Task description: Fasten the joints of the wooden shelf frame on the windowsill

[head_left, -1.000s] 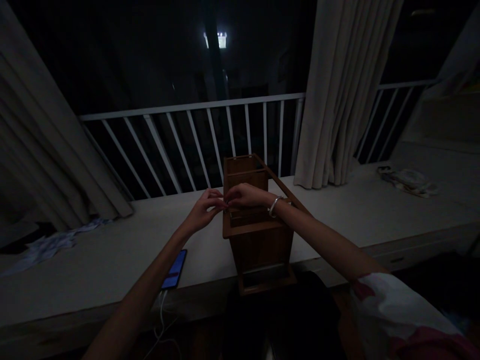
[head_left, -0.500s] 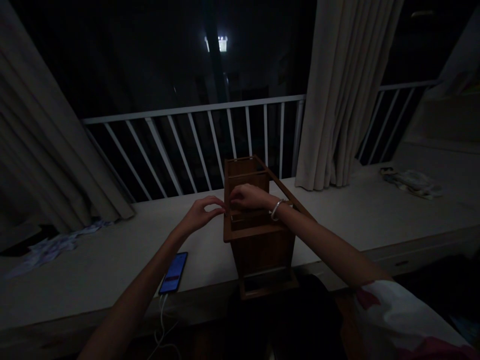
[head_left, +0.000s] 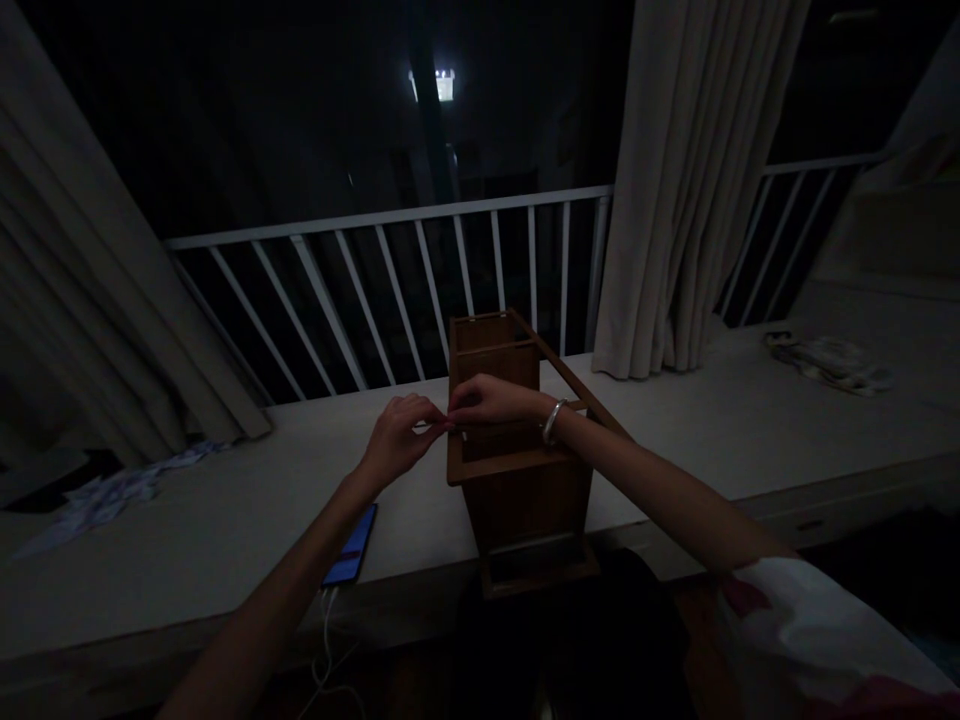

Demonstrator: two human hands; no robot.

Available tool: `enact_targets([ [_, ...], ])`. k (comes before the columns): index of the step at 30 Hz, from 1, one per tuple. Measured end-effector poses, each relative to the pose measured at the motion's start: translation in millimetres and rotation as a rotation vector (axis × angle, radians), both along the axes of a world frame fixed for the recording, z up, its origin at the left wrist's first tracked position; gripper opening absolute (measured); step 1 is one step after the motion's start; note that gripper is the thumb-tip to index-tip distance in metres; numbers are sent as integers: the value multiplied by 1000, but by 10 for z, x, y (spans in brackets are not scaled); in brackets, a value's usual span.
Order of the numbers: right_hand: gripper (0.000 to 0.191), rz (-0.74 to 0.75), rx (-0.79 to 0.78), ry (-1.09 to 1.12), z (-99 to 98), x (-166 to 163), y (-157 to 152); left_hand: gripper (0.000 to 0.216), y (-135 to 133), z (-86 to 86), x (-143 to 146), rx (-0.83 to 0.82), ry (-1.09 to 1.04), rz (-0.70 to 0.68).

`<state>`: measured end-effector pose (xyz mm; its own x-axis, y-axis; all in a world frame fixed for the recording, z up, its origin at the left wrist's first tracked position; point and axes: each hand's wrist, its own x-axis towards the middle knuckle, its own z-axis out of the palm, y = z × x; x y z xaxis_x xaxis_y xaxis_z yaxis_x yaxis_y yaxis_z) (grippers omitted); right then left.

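Observation:
A brown wooden piece of furniture with open compartments (head_left: 525, 463), like a small rack, stands in front of me, partly over the ledge. My left hand (head_left: 401, 432) is at its left edge, thumb and fingertips pinched together. From the other side my right hand (head_left: 491, 400) reaches across the frame, its fingertips also pinched and meeting the left ones above the left rail. Whatever sits between the fingertips is too small and dark to make out. A silver bracelet (head_left: 553, 420) circles my right wrist.
A phone (head_left: 351, 548) with a lit screen and white cable (head_left: 328, 640) lies on the pale ledge (head_left: 300, 480) by my left forearm. White railing (head_left: 390, 215) and beige curtains (head_left: 667, 200) stand behind. Crumpled cloth (head_left: 832, 362) lies at right, patterned cloth (head_left: 127, 490) at left.
My left fingers have closed from a loose gap into a pinch. The right fingertips have shifted slightly down and left, so both hands now meet at the left rail. The rack has stayed put.

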<state>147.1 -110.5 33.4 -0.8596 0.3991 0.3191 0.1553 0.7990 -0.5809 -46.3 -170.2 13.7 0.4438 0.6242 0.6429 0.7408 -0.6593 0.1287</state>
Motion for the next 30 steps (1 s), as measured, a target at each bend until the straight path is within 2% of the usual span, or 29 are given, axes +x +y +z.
enact_targets([
  [4, 29, 18, -19, -13, -32, -5, 18, 14, -63, -22, 13, 17, 8, 33],
  [9, 28, 44, -38, 5, -80, -14, 27, 13, -163, -7, -10, -48, 11, 35],
  [16, 25, 15, -14, 11, -27, -11, -71, 29, -331, 34, 5, -126, 40, -12],
  [20, 26, 8, 24, 30, -33, -14, -77, 33, -404, 57, 33, -236, -35, -24],
  [24, 26, 0, 104, -1, -39, -10, -57, 36, -385, 31, 5, -325, -144, -102],
  [27, 24, -2, 165, -25, -30, -11, -53, 32, -319, -2, -27, -309, -174, -145],
  [30, 22, -15, 187, -28, -26, -13, -55, 25, -253, -10, -38, -191, -130, -117],
])
